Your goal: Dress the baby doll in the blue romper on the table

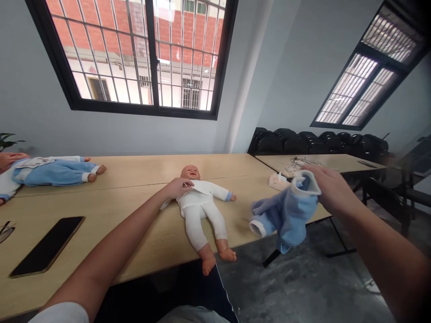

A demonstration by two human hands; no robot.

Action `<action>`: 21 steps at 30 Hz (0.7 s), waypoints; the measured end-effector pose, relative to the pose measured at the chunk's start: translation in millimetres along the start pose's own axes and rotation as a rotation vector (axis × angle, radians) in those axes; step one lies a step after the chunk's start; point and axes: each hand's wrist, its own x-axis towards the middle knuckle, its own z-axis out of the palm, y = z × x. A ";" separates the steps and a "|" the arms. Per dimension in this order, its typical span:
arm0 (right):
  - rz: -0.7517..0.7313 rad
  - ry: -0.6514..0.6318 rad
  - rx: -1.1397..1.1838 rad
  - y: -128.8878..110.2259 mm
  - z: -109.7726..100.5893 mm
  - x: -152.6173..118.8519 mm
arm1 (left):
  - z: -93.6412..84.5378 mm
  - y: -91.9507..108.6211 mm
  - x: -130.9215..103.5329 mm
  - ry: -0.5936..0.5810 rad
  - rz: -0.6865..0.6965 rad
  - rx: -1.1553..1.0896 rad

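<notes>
Lengthwise, the doll (198,205) lies on the table (101,197), head away, feet at the near edge. The left hand (179,187), nearer, is bent-fingered at its chest; whether it pinches anything, I cannot tell. Rightward, the right hand (328,186) grips a blue garment (291,215). Tissue (280,175) pokes from a box (278,182).

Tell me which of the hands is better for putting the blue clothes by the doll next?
Probably the right hand: it holds the blue clothes, while the left hand is at the doll, on its chest, away from the clothes.
</notes>
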 end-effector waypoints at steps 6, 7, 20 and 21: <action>0.012 -0.251 0.142 -49.1 50.8 52.6 | -10.1 18.2 -35.8 -0.096 0.098 -0.042; -0.009 -0.284 0.163 -57.5 59.3 60.0 | -11.6 25.0 -42.3 -0.044 0.120 -0.056; -0.080 -0.617 0.526 -99.4 143.0 107.7 | -4.5 62.3 -81.4 0.581 0.247 -0.048; -0.077 -0.631 0.495 -91.9 145.1 112.9 | -15.3 52.9 -77.9 0.579 0.201 -0.141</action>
